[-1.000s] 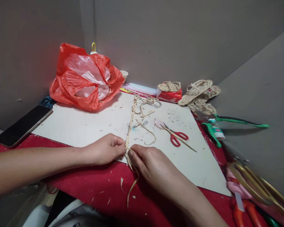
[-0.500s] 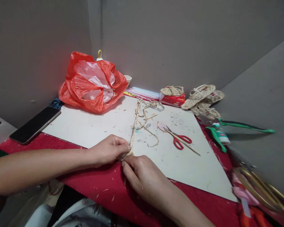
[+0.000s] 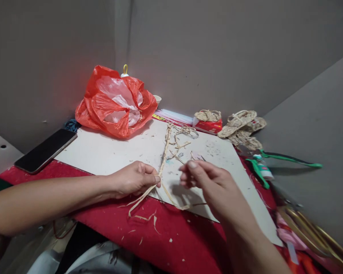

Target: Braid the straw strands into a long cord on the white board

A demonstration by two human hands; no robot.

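Note:
My left hand (image 3: 141,179) pinches a straw braid (image 3: 166,146) near its lower end, thumb on top. The braid runs away from me across the white board. Below the pinch, loose flat strands (image 3: 143,198) spread left and right over the board's front edge and the red cloth. My right hand (image 3: 208,179) is raised over the board, apart from the braid, its fingers loosely bent and nothing visible in them. It covers most of the scissors, whose blade tips (image 3: 200,157) show just beyond it. Thin straw scraps (image 3: 184,145) lie beside the braid.
A red plastic bag (image 3: 114,106) sits at the back left, with a phone (image 3: 47,150) nearby. Woven straw pieces (image 3: 240,125) and a red packet (image 3: 208,125) stand at the back right. Green-handled pliers (image 3: 291,159), a small bottle (image 3: 263,167) and gold-handled shears (image 3: 305,228) line the right edge.
My right hand has let go of the strands and moved right and upward, over the scissors. The strands now hang loose. My left hand keeps its pinch.

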